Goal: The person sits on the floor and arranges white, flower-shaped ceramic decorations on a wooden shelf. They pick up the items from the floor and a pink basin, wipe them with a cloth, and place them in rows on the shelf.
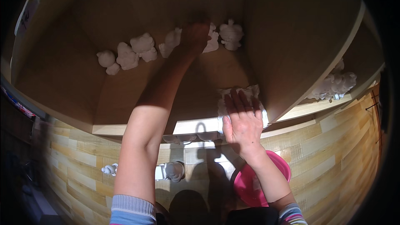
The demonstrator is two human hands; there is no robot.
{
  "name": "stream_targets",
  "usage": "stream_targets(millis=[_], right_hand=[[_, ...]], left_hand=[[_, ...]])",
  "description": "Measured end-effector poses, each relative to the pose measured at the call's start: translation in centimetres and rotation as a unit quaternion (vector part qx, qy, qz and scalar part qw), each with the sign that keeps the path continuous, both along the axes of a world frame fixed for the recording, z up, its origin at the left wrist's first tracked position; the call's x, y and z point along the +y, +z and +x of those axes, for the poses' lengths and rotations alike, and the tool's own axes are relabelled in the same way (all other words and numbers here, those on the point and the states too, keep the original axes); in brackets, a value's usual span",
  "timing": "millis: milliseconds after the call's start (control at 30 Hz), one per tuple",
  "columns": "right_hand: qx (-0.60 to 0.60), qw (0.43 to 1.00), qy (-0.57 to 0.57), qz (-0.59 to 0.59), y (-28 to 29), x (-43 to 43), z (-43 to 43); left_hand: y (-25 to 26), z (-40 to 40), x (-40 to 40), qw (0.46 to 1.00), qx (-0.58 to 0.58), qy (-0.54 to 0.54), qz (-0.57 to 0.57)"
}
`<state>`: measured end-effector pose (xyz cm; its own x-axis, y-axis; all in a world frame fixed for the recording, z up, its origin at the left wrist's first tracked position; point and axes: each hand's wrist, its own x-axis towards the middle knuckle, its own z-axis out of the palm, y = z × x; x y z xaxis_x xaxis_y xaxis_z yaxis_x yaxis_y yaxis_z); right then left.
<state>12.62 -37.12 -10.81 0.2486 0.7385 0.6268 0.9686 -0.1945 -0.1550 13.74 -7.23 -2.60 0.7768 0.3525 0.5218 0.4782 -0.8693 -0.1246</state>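
Note:
Inside a wooden shelf compartment, my left hand (195,39) reaches into the shadow at the back, among a row of white figurines. It is at a white figurine (212,40), partly hidden behind the hand; whether the fingers grip it is too dark to tell. Right of it stands another white figurine (231,34). To the left are a seated-looking figurine (170,42), a bear-like one (143,47) and others. My right hand (243,123) lies flat, fingers slightly apart, on a crumpled white cloth (222,109) at the shelf's front right corner.
A pink basin (250,186) stands on the wood-patterned floor (309,150) below my right forearm. White figurines (173,172) stand on the floor by my left forearm. An upright panel (281,53) divides off a right compartment holding more white figurines (336,84).

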Motion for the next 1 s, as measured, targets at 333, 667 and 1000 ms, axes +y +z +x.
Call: stream_targets(millis=[333, 667, 1000], right_hand=[[-0.008, 1.0, -0.005, 0.007, -0.4, 0.1, 0.2], [0.005, 1.0, 0.0, 0.01, -0.6, 0.0, 0.3], [-0.003, 0.999, 0.022, -0.028, 0.2, 0.1, -0.5]], left_hand=[[0.9, 0.7, -2.6, 0.999, -0.025, -0.045, 0.014], [0.2, 4.5, -3.6, 0.998, -0.016, -0.06, 0.007], [-2.4, 4.3, -1.0, 0.988, -0.1, -0.081, 0.089]])
